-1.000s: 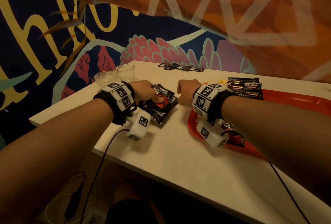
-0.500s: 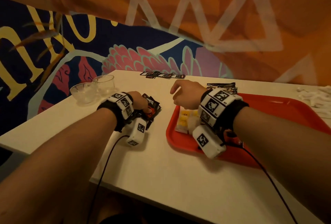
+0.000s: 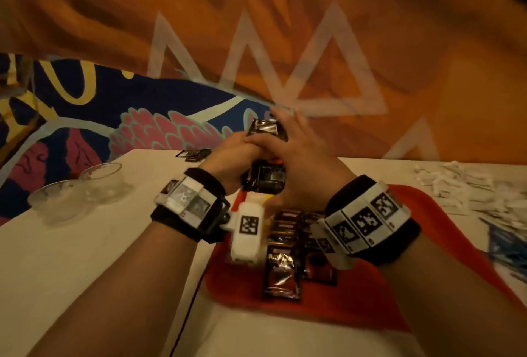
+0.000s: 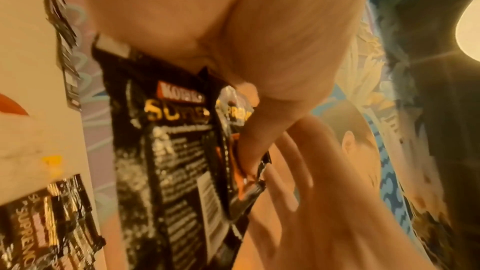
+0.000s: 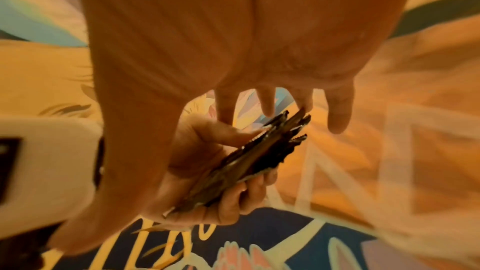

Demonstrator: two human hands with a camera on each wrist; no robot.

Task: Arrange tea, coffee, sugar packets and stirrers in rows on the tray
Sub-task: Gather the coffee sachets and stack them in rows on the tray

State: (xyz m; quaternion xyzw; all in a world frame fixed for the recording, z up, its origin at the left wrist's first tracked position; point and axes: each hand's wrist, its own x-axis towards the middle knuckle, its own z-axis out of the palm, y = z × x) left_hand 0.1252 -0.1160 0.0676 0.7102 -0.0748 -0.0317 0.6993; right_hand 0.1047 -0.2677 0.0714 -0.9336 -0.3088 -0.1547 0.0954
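Observation:
My left hand [image 3: 235, 154] grips a stack of black coffee packets [image 3: 265, 178] upright, raised above the far left corner of the red tray [image 3: 433, 214]. The right wrist view shows the left hand's fingers [image 5: 233, 198] curled round the stack [image 5: 259, 157]. My right hand [image 3: 288, 157] lies against the stack's right side with straight fingers [image 5: 267, 102] at its top edge. In the left wrist view the held packets [image 4: 168, 151] fill the middle. More coffee packets [image 3: 282, 265] lie in a row on the tray below my wrists.
Two clear plastic cups [image 3: 60, 199] [image 3: 102, 177] stand at the table's left. Several black packets [image 3: 194, 154] lie at the far edge. A pile of white packets [image 3: 456, 188] and blue ones [image 3: 507, 251] lies right of the tray. The white table's near edge [image 3: 182, 328] runs below.
My left hand has lifted the coffee packet stack off the table and carried it right, over the tray. My right hand has risen to meet the stack.

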